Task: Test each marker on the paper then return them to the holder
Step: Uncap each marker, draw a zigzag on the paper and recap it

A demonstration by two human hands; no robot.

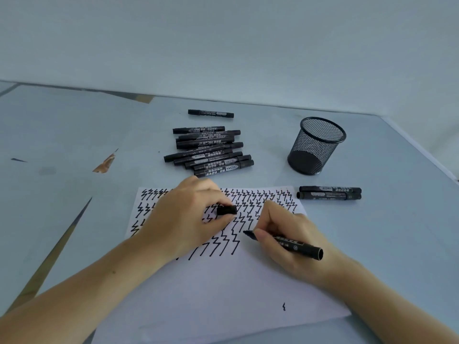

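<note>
1. The right hand [285, 234] grips an uncapped black marker with a white label [285, 243]; its fingers [259, 235] curl round the barrel close to the tip, which touches or hangs just over the paper, I cannot tell which.
2. The left hand [183, 217] rests on the sheet, its fingers pinching a short black marker cap [226, 210], just up and left of the right hand's fingers.
3. The white sheet of paper [223, 294] lies flat on the pale blue-grey table [74, 145] under both hands. Rows of black zigzag strokes [250, 202] cover its far part, and the nearest row ends just left of the marker tip.
4. One small black squiggle [284, 306] sits alone on the paper's near part, well below the right hand.
5. A heap of capped black markers with white labels [208, 151] lies on the table just beyond the left hand's fingers, off the far edge of the paper.
6. A single capped black marker [210, 113] lies apart, farther beyond that heap.
7. Two capped black markers side by side [329, 193] lie beyond and to the right of the right hand's fingers, just off the paper's far right corner.
8. The round black wire-mesh holder [315, 145] stands upright beyond that pair, with no marker showing inside it.
</note>
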